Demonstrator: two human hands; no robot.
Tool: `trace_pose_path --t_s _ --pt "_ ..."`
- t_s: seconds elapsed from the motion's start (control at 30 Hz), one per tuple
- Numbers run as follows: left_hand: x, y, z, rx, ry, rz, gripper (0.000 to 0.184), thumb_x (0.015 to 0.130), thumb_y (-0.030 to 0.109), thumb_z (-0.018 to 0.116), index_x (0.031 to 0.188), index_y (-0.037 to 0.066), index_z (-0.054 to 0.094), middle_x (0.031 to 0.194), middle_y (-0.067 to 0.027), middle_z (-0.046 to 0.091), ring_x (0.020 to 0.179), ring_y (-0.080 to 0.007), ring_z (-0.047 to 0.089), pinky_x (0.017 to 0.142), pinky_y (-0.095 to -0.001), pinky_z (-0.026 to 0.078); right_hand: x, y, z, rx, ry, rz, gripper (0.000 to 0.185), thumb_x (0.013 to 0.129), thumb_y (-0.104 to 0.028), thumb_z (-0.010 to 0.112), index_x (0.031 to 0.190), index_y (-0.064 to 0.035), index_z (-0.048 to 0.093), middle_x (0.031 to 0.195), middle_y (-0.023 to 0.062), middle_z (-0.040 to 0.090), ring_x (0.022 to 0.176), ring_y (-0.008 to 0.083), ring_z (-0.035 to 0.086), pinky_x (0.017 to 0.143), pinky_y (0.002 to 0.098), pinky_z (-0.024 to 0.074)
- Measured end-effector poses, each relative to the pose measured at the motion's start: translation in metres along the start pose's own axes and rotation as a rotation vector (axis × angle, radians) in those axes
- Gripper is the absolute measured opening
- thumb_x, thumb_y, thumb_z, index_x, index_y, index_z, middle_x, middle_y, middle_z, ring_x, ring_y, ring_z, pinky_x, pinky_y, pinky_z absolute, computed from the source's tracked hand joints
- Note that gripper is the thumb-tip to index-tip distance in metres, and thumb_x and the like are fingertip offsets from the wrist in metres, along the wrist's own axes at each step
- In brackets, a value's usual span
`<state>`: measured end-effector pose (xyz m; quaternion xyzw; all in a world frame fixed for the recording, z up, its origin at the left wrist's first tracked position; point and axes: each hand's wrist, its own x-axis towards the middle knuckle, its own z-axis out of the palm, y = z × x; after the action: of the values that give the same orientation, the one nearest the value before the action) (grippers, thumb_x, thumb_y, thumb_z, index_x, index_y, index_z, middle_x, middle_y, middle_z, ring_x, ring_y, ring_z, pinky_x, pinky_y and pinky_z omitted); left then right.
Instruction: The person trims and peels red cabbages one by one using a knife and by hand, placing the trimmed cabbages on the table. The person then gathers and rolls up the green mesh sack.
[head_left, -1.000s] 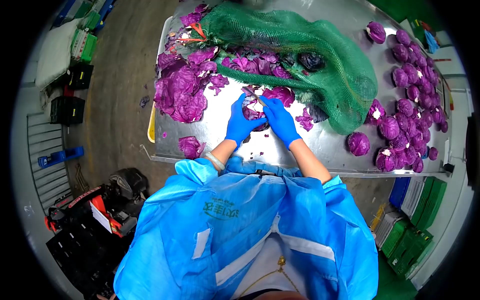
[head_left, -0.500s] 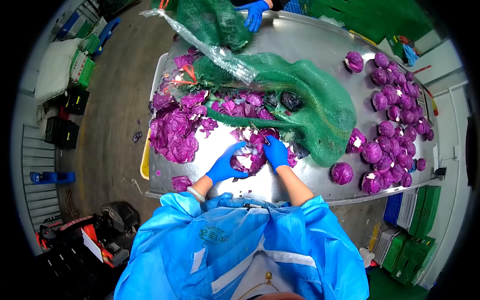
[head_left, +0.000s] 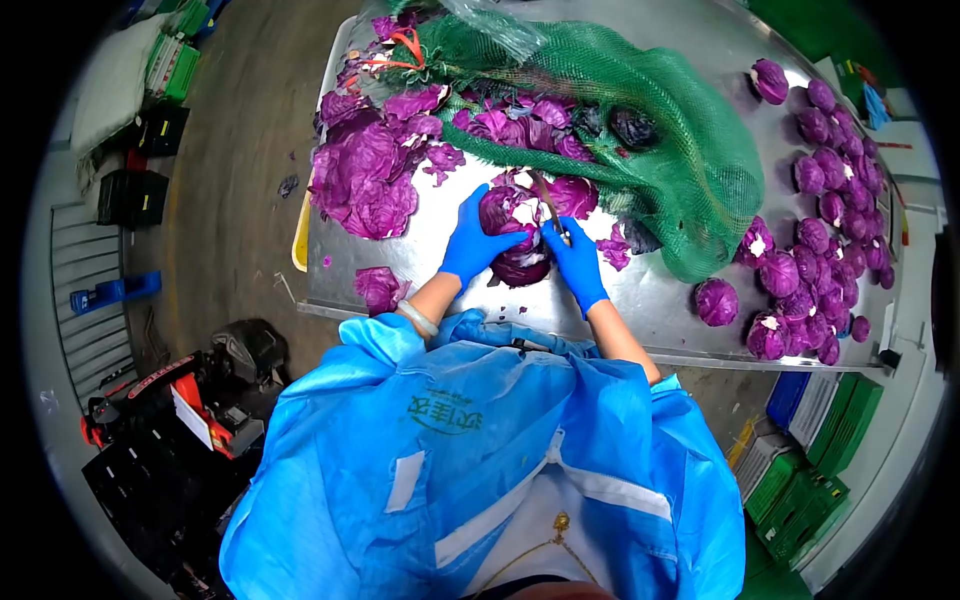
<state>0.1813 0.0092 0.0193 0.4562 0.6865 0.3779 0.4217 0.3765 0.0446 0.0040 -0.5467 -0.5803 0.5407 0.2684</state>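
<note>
My left hand [head_left: 478,243], in a blue glove, grips a red cabbage [head_left: 500,212] from its left side. The cabbage's pale cut patch faces up toward the blade. My right hand [head_left: 576,260], gloved alike, is closed around a knife [head_left: 549,200] whose blade points away from me, along the cabbage's right side. Below the cabbage, a dark purple leafy part [head_left: 520,270] hangs close to the steel table [head_left: 450,280]. Loose leaves [head_left: 573,197] lie just beyond my right hand.
A green mesh bag [head_left: 690,150] with dark cabbage inside stretches across the table. Trimmed purple leaves [head_left: 365,185] are heaped at the left, with one separate leaf [head_left: 380,289] nearer me. Many cabbage heads [head_left: 805,265] cover the right side. Green crates [head_left: 800,500] stand on the floor, lower right.
The camera view has shifted, so the table sits higher and another person's gloved hand is out of frame. The cabbage has been turned, and the knife blade now shows more clearly against it.
</note>
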Motion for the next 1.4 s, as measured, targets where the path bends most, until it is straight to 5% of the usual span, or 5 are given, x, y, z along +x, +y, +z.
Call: trace_pose_path --t_s 0.37,0.73,0.97,1.2,1.4 --pt "0.008 0.017 0.004 0.231 -0.025 0.038 0.099 0.060 0.048 0.085 0.144 0.023 0.038 0.127 -0.0167 0.046 0.114 -0.0386 0.056 0.094 -0.0442 0.048 0.062 -0.002 0.004 -0.391 0.102 -0.070 0.039 0.097 -0.033 0.044 0.129 -0.0113 0.053 0.120 0.0223 0.056 0.101 0.0436 0.058 0.085 0.0489 0.0474" --pt "-0.031 -0.027 -0.010 0.060 0.012 0.298 0.094 0.060 0.032 0.090 0.136 0.008 0.039 0.133 -0.0151 0.041 0.127 -0.0308 0.044 0.107 -0.0400 0.039 0.061 0.026 -0.004 -0.483 0.259 0.042 0.044 0.085 -0.038 0.065 0.115 -0.0063 0.061 0.100 0.0221 0.066 0.093 0.0389 0.064 0.078 0.0456 0.0495" --pt "-0.031 -0.033 -0.017 -0.131 0.049 0.019 0.078 0.068 0.029 0.085 0.129 0.007 0.042 0.119 -0.0149 0.053 0.109 -0.0265 0.058 0.097 -0.0371 0.047 -0.007 -0.053 -0.002 -0.367 -0.149 0.044 0.080 0.073 -0.049 0.075 0.135 -0.0060 0.049 0.121 0.0193 0.062 0.111 0.0335 0.061 0.094 0.0388 0.0476" --pt "-0.024 -0.009 -0.038 0.446 -0.110 0.253 0.078 0.068 0.056 0.073 0.127 0.009 0.054 0.106 -0.0187 0.063 0.093 -0.0365 0.064 0.079 -0.0419 0.052 0.006 -0.024 0.016 -0.423 -0.155 -0.271 0.077 0.073 -0.030 0.077 0.139 -0.0072 0.045 0.102 0.0205 0.068 0.087 0.0278 0.069 0.075 0.0375 0.0530" --pt "-0.033 0.021 -0.046 0.590 -0.047 0.195 0.042 0.073 0.038 0.063 0.097 0.003 0.061 0.079 -0.0180 0.065 0.068 -0.0385 0.064 0.061 -0.0464 0.053 0.014 -0.041 0.017 -0.441 -0.259 -0.186 0.070 0.072 -0.023 0.074 0.135 -0.0065 0.049 0.103 0.0181 0.068 0.089 0.0235 0.065 0.078 0.0374 0.0503"
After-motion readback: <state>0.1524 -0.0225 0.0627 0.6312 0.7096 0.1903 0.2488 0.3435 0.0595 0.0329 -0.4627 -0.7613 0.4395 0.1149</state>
